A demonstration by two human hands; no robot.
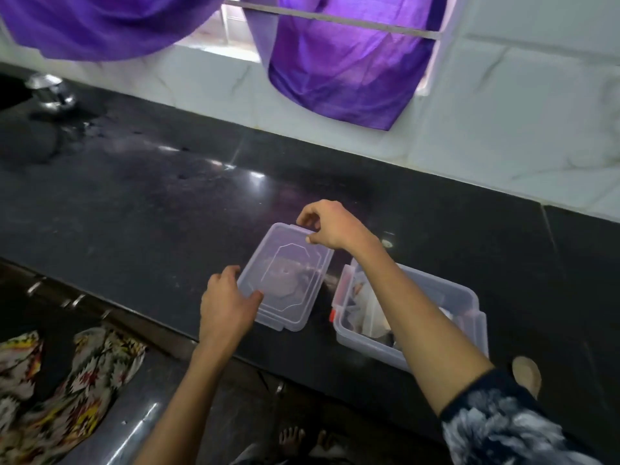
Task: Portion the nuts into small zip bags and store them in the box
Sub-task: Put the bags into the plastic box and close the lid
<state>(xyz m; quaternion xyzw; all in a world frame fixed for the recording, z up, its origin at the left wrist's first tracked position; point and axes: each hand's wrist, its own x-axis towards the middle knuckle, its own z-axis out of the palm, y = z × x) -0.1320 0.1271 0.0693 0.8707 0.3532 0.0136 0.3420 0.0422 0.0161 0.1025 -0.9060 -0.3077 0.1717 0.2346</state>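
Both hands on the clear lid (285,280): left hand (228,302) grips its near corner, right hand (330,226) pinches the far edge, keeping it level beside the open box (469,297).

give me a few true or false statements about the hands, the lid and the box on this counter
1. Both hands are on the clear lid. True: the left hand holds its near edge and the right hand pinches its far corner.
2. The lid is clipped onto the box. False: the lid is to the left of the box, which is open.
3. The box is empty. False: there are items inside, too blurred to identify.
4. The box sits on a dark counter. True.
5. A green cloth hangs above the counter. False: the cloth is purple.
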